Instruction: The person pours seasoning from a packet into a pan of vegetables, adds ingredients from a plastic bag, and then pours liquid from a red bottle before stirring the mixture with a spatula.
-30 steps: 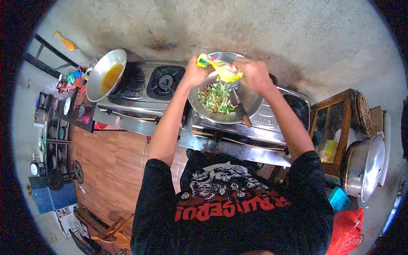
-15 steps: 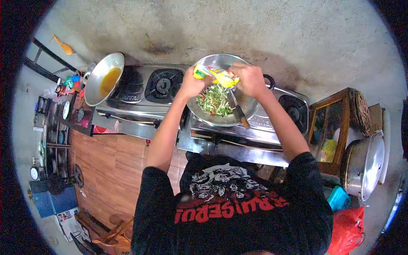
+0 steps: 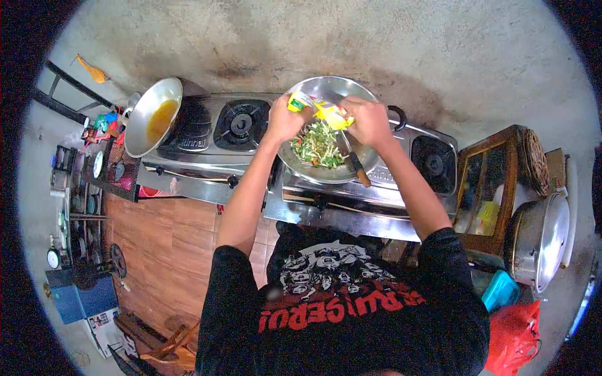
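A yellow packet (image 3: 329, 114) is held between my two hands above a wide metal wok (image 3: 311, 174). My left hand (image 3: 286, 119) grips its left end, fingers closed around it, and my right hand (image 3: 367, 119) pinches the right end. Below the packet, chopped green and pale vegetables (image 3: 318, 145) with bits of red lie in the wok. A spatula with a wooden handle (image 3: 360, 170) leans in the wok, its handle over the near right rim. The wok stands on the right stove (image 3: 376, 210).
Left stove (image 3: 207, 164) has a bare burner; a second wok (image 3: 145, 109) with yellow-brown liquid is tilted at its left end. Right of the right stove stand a wooden cabinet (image 3: 501, 169), a large metal pot (image 3: 527, 241) and a red bag (image 3: 511, 335).
My hands have stayed over the wok with the packet between them. Only small shifts of the hands, packet and view show.
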Motion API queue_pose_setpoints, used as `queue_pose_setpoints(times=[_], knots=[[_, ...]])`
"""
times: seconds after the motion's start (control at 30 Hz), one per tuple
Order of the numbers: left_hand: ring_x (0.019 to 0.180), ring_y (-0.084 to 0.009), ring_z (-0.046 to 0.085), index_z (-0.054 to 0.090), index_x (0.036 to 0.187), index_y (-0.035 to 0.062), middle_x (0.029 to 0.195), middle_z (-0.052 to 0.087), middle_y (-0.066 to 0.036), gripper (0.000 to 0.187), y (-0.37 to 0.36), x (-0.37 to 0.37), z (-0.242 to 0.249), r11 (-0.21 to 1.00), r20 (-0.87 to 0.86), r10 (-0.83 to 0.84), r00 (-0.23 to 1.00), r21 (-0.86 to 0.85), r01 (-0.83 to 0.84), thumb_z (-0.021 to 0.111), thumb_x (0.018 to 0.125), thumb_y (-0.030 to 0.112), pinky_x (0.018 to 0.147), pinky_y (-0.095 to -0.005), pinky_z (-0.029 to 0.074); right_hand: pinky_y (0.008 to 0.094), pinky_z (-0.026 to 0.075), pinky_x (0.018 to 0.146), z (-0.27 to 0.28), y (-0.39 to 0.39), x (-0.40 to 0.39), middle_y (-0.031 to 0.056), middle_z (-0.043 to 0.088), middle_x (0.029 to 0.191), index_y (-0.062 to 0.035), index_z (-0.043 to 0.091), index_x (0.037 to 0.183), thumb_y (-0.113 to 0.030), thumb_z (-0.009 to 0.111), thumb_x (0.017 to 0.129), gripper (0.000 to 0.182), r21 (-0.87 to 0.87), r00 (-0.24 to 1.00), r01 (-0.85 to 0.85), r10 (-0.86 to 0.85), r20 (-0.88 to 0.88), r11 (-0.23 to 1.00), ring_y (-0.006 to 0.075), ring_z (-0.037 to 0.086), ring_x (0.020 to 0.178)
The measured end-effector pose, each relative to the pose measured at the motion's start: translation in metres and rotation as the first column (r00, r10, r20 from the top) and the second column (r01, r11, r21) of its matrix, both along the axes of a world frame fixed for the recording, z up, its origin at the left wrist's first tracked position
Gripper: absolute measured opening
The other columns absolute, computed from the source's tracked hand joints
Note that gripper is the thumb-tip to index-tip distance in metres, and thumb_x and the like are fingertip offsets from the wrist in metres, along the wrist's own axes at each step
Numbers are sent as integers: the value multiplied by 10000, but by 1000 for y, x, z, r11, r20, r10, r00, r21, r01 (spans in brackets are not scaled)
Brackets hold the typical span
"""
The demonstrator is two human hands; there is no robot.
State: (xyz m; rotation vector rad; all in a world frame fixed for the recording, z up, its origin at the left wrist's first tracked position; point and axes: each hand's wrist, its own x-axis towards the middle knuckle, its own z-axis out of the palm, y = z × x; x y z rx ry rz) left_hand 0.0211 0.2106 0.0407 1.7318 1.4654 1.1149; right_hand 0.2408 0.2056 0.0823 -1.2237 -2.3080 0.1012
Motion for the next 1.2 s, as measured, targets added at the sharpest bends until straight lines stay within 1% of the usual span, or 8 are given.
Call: queue_pose_setpoints(times=[0.57, 0.67, 0.73, 0.87, 0.93, 1.0, 1.13, 1.2], knots=[[734, -177, 644, 661, 884, 6, 802, 684, -85, 271, 32, -3, 1, 952, 74, -299, 951, -49, 303, 777, 701, 168, 696, -328, 504, 400, 503, 632, -12, -31, -8, 93, 660, 832, -122, 655, 886, -117, 681, 644, 243, 122, 997, 68, -71, 15, 990, 311, 643, 758], [759, -211, 664, 673, 909, 55, 826, 692, -118, 262, 24, 0, -2, 956, 167, -293, 941, 40, 291, 774, 690, 159, 693, -347, 503, 395, 500, 619, -3, -30, -18, 94, 657, 832, -120, 656, 855, -124, 682, 658, 198, 25, 906, 419, -417, -71, 907, 306, 642, 752], [744, -272, 670, 676, 874, 47, 797, 680, -165, 238, 39, -10, -13, 958, -208, -264, 942, 59, 282, 763, 693, 174, 670, -371, 503, 397, 493, 619, -17, -37, -29, 73, 656, 864, -125, 659, 852, -134, 667, 672, 181, 44, 963, 269, -269, 0, 962, 296, 639, 776], [726, -329, 663, 676, 817, 26, 761, 663, -194, 225, 55, -15, -18, 886, 103, -449, 888, 183, 427, 756, 691, 195, 642, -400, 501, 404, 495, 638, -17, -38, -41, 79, 660, 869, -119, 653, 848, -140, 664, 673, 176, 104, 936, 349, -352, 10, 931, 294, 642, 776], [714, -353, 656, 673, 780, 15, 743, 657, -198, 247, 72, -22, -30, 890, -205, -410, 889, 124, 439, 762, 684, 224, 626, -412, 499, 397, 502, 667, -27, -52, -55, 89, 664, 878, -116, 660, 873, -138, 669, 676, 198, 23, 932, 335, -335, 134, 942, 301, 643, 808], [716, -319, 665, 682, 781, 29, 780, 678, -170, 308, 64, -13, -31, 847, 6, -480, 877, 263, 462, 796, 666, 291, 627, -414, 487, 399, 504, 685, -19, -61, -58, 102, 668, 869, -122, 678, 896, -144, 685, 679, 218, -14, 816, 574, -573, -75, 819, 318, 641, 820], [670, -236, 623, 697, 925, 51, 741, 662, -107, 383, 52, -15, 7, 886, -230, -453, 861, -5, 464, 798, 685, 332, 638, -337, 483, 409, 504, 686, -20, -75, -69, 136, 669, 870, -111, 691, 909, -184, 715, 710, 213, -131, 799, 597, -600, 20, 791, 337, 641, 814], [655, -195, 599, 693, 990, 53, 748, 658, -76, 422, 57, -6, 17, 846, -273, -518, 811, -26, 532, 797, 698, 340, 644, -306, 479, 437, 506, 652, -27, -72, -61, 179, 665, 839, -166, 702, 930, -230, 698, 751, 191, -292, 432, 779, -814, -389, 554, 350, 647, 778]])
